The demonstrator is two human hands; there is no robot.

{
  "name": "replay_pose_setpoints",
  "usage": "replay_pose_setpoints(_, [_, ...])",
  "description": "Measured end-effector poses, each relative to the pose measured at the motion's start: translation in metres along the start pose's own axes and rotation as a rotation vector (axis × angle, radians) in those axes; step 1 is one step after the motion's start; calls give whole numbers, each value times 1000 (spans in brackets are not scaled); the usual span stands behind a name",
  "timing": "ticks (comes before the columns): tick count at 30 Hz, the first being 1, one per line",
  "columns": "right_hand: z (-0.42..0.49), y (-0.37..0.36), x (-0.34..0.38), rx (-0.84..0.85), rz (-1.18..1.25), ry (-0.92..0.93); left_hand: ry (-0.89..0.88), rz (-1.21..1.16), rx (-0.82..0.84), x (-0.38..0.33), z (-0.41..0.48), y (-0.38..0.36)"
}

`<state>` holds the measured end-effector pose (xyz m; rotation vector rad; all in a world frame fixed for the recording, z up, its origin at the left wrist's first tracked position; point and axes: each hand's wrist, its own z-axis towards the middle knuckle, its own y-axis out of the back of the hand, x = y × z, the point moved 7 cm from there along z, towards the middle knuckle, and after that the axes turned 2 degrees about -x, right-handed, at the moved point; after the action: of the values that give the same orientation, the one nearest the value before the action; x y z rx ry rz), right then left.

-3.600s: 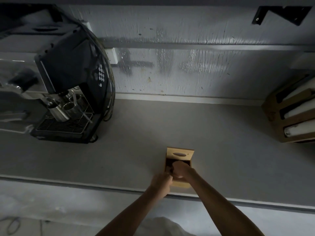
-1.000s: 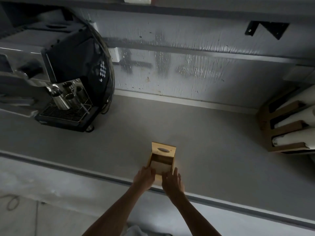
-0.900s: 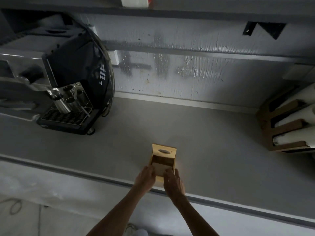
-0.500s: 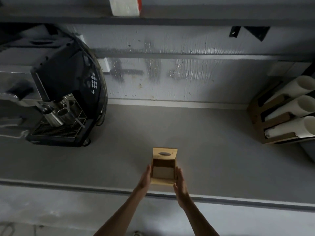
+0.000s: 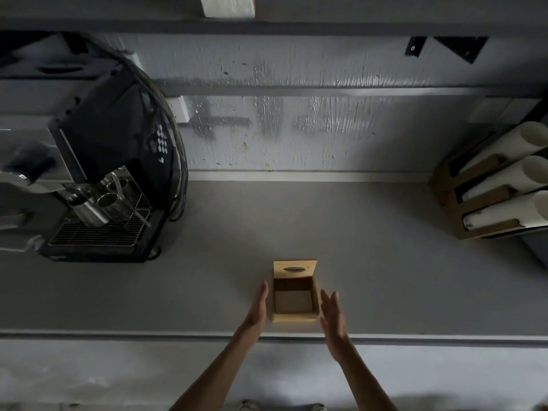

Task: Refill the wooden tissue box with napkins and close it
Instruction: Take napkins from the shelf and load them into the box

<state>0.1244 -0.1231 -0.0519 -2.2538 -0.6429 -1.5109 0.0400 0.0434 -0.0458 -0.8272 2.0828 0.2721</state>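
Note:
A small wooden tissue box (image 5: 293, 317) stands on the grey counter near its front edge. Its hinged lid (image 5: 294, 269), with an oval slot, is tipped up at the back, so the box is open. A pale flat layer of napkins (image 5: 293, 301) lies inside. My left hand (image 5: 257, 310) is flat and open just left of the box. My right hand (image 5: 332, 315) is flat and open just right of it. Neither hand touches the box.
A black espresso machine (image 5: 98, 161) with a drip grate fills the counter's left side. A wooden rack of white cup stacks (image 5: 498, 188) stands at the right. A white box (image 5: 227, 5) sits on the shelf above. The counter's front edge (image 5: 148, 335) runs below my hands.
My hands have come off the box's front and sides and spread apart, palms facing it. The box stays in place with its lid up.

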Motion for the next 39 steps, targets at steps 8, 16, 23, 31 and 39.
replay_pose_setpoints(8, [3,12,10,-166,117,-68,37,170,14,-23,2,27])
replay_pose_setpoints(16, [3,2,136,-105,-665,514,-442,1014,-33,-136,-32,52])
replay_pose_setpoints(23, [-21,-46,286,-118,-975,896,-847,1125,-231,-285,-108,63])
replay_pose_setpoints(31, [-58,-95,437,-216,-926,1203,-1199,1097,-374,-421,-195,72])
replay_pose_setpoints(39, [-67,-115,477,-215,-892,1263,-1286,1025,-482,-465,-231,102])
